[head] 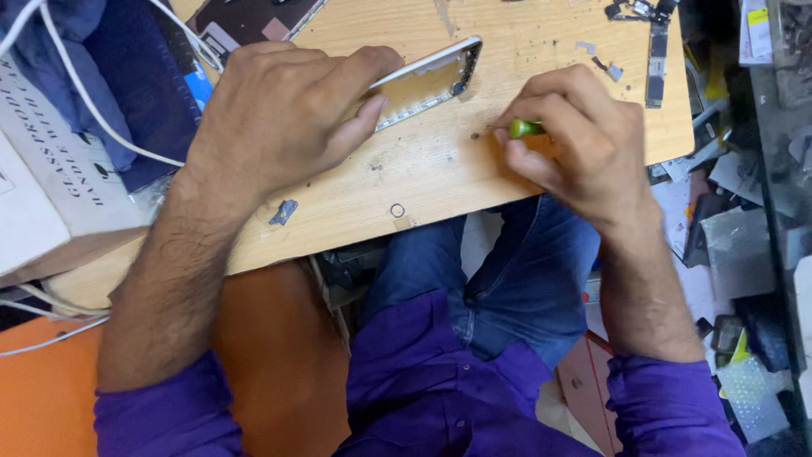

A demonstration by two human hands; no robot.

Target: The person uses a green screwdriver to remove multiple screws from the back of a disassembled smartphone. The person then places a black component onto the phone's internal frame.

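My left hand (283, 114) lies over a silver phone housing (427, 80) on the wooden board (440, 178), fingers curled around its near end and holding it down. The housing's open inside faces up and its far end sticks out past my fingers. My right hand (575, 144) is to the right of it, fingers pinched on a small screwdriver with a green handle (524, 129). The tool's tip points left at the board, a little apart from the housing.
A small ring (397, 210) and a grey metal piece (283, 211) lie near the board's front edge. A circuit board strip (655, 72) and small parts sit at the far right. A white cardboard box (51, 186), white cable (93, 118) and blue cloth are left.
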